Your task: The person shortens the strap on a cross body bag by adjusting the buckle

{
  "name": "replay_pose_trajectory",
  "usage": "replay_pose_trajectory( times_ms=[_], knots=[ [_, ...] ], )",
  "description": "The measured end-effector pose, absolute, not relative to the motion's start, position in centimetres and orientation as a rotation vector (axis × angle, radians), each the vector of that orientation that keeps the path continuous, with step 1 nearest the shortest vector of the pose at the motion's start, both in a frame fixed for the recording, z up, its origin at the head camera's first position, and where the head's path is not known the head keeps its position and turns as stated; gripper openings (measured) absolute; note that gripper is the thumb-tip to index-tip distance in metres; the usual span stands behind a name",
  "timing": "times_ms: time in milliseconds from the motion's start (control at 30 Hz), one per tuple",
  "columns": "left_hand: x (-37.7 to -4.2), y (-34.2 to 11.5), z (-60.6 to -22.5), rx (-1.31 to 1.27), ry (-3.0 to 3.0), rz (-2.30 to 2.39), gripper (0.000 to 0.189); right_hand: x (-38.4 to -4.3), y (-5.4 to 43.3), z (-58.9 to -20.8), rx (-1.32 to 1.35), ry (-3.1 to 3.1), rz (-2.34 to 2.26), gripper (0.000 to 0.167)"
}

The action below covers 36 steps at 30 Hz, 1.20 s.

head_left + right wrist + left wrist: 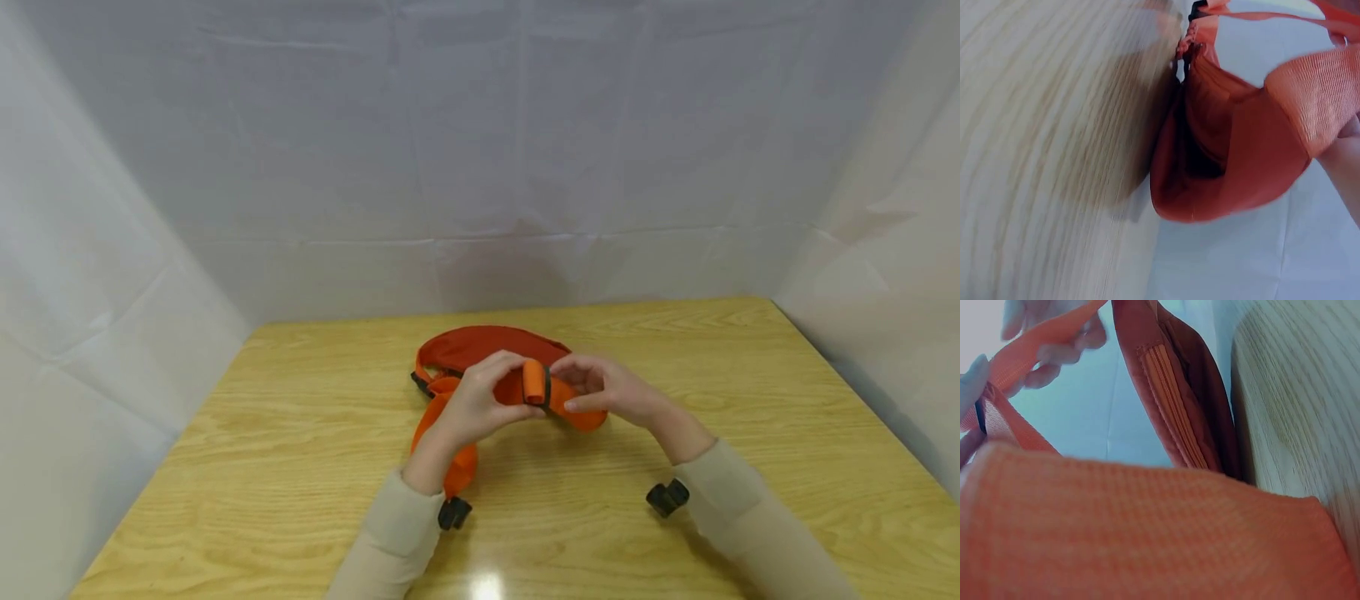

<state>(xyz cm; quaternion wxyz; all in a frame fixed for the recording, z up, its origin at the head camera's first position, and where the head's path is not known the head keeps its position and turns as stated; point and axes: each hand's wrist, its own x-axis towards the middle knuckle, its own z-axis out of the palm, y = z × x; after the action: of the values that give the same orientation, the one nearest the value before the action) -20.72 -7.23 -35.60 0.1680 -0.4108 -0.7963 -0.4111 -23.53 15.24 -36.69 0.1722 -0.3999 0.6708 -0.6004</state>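
A red waist bag (491,343) lies toward the back of the wooden table, its orange webbing strap trailing forward. My left hand (474,407) pinches a folded loop of the strap (533,382) between thumb and fingers, beside a dark band or slider (547,387). Just right of it, my right hand (626,397) holds the strap with curled fingers and thumb. In the left wrist view, a broad stretch of strap (1147,531) crosses close to the camera, with the bag's zipper (1172,403) behind. The right wrist view shows the bag (1260,156) beside the table surface.
The wooden table (300,442) has pale sheeting (517,150) hanging behind it and at both sides. Small black devices (453,513) sit at the cuffs of both light sleeves. A black buckle (1199,10) shows near the strap end.
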Motion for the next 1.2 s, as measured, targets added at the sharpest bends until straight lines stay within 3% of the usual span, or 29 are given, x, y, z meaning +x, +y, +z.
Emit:
replay_pose_trajectory(
  times_ms=[633,1200],
  knots=[
    [-20.8,-7.3,-35.7,-1.196,-2.255,-1.184,0.048,-23.4,15.4,-36.4,-1.143,1.928,-1.738,0.036],
    [-21.0,-7.0,-35.7,-1.199,-2.253,-1.202,0.047,-23.2,14.4,-36.3,-1.052,2.011,-1.816,0.02]
  ],
)
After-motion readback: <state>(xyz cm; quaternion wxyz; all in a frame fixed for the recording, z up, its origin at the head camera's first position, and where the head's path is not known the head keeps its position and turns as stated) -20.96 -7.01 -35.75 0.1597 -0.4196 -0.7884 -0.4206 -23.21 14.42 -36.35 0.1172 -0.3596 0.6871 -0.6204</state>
